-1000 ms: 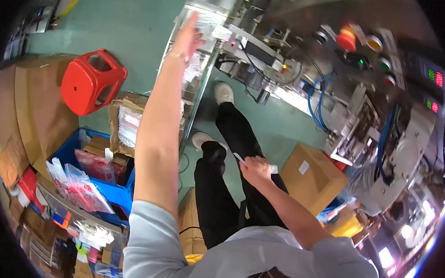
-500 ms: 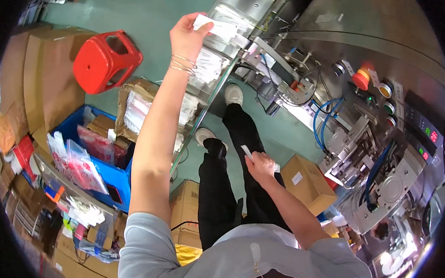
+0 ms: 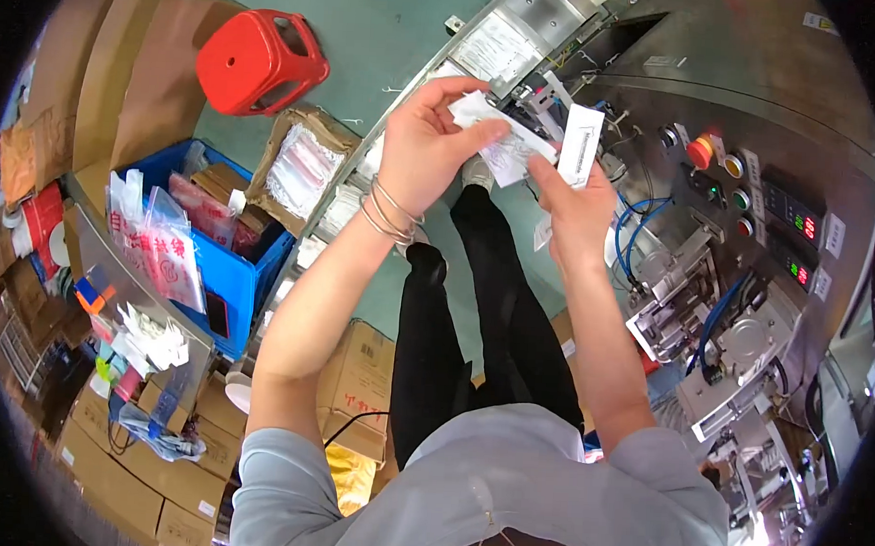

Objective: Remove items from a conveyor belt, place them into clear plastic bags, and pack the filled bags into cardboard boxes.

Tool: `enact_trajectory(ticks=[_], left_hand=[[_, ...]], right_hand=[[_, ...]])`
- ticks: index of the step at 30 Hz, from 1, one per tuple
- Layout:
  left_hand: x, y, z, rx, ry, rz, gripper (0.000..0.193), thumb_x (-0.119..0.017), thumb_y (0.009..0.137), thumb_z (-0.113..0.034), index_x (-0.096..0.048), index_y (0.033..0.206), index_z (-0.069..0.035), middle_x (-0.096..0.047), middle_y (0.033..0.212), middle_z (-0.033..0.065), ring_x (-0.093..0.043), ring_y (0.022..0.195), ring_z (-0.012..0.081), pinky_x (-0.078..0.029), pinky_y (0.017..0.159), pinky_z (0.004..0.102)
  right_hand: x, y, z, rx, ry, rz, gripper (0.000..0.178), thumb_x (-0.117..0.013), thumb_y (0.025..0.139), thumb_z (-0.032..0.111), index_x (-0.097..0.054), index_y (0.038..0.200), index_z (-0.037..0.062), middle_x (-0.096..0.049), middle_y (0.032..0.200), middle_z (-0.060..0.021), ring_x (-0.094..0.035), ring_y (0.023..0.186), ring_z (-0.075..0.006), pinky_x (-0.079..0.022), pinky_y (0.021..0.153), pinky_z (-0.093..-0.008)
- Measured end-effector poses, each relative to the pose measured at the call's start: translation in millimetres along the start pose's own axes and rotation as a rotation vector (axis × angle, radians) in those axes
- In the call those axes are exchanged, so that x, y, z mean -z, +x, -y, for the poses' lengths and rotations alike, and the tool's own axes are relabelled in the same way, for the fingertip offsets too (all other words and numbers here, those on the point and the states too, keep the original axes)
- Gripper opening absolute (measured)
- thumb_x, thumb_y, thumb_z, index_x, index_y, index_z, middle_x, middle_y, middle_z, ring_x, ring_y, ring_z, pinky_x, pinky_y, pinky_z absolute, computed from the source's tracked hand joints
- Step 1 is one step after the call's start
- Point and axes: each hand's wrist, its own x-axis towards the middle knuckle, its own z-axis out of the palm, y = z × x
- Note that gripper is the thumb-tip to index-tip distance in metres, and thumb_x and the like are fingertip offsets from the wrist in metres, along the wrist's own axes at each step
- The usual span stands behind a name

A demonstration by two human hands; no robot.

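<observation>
In front of me, my left hand (image 3: 429, 141) pinches a white plastic packet (image 3: 506, 154) between thumb and fingers. My right hand (image 3: 579, 211) is raised close beside it, gripping an upright white slip (image 3: 581, 146) with a dark printed strip. The right thumb lies at the packet's right edge; whether it presses on it I cannot tell. Another bit of whitish film hangs below the right hand, partly hidden by it. Beyond both hands runs a metal conveyor (image 3: 542, 14) with white packets in its compartments.
A steel machine (image 3: 748, 91) with buttons, lit displays and blue hoses stands on the right. On the left are a red stool (image 3: 261, 62), an open carton (image 3: 310, 165) of packets, and a blue crate (image 3: 232, 293) holding plastic bags. Cardboard boxes (image 3: 355, 372) stand near my legs.
My left hand has come back toward me with the packet. My right hand has risen from beside my thigh to meet it, carrying the slip. The view has shifted slightly.
</observation>
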Motion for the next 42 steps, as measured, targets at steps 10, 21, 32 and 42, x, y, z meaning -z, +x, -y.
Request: enact_trajectory(ticks=[10, 21, 32, 42], left_hand=[[-7, -18, 7, 0.155, -0.235, 0.029, 0.034, -0.064, 0.076, 0.002, -0.054, 0.108, 0.006, -0.063, 0.084, 0.0087, -0.06, 0.073, 0.012, -0.049, 0.068, 0.0228], [-11, 3, 5, 0.223, -0.283, -0.064, 0.024, -0.061, 0.079, 0.001, -0.055, 0.1, 0.007, -0.063, 0.084, 0.011, -0.062, 0.071, 0.0157, -0.051, 0.068, 0.0253], [-22, 65, 66, 0.329, -0.104, -0.297, 0.019, -0.056, 0.083, -0.008, -0.054, 0.096, 0.006, -0.06, 0.081, 0.0098, -0.06, 0.065, 0.0168, -0.052, 0.056, 0.027], [-54, 40, 76, 0.565, -0.218, -0.039, 0.048, -0.05, 0.088, -0.037, -0.049, 0.111, 0.005, -0.058, 0.089, 0.0139, -0.059, 0.079, 0.0194, -0.052, 0.066, 0.0303]], right_hand=[[17, -6, 5, -0.239, 0.592, -0.079, 0.008, -0.058, 0.083, 0.008, -0.05, 0.082, 0.0056, -0.048, 0.065, -0.0002, -0.029, 0.041, -0.005, -0.022, 0.04, -0.0202], [43, 5, -3, -0.257, 0.625, -0.137, 0.009, -0.059, 0.084, 0.009, -0.051, 0.083, 0.0049, -0.053, 0.073, -0.0036, -0.03, 0.042, -0.0049, -0.022, 0.04, -0.0195], [65, -14, -22, -0.32, 0.578, -0.224, 0.008, -0.058, 0.084, 0.01, -0.052, 0.088, 0.006, -0.049, 0.071, -0.001, -0.028, 0.042, -0.0051, -0.022, 0.041, -0.0203], [69, -10, -27, -0.346, 0.556, -0.358, 0.013, -0.063, 0.08, 0.007, -0.051, 0.087, 0.0082, -0.048, 0.066, 0.0029, -0.029, 0.043, -0.0045, -0.022, 0.041, -0.0204]])
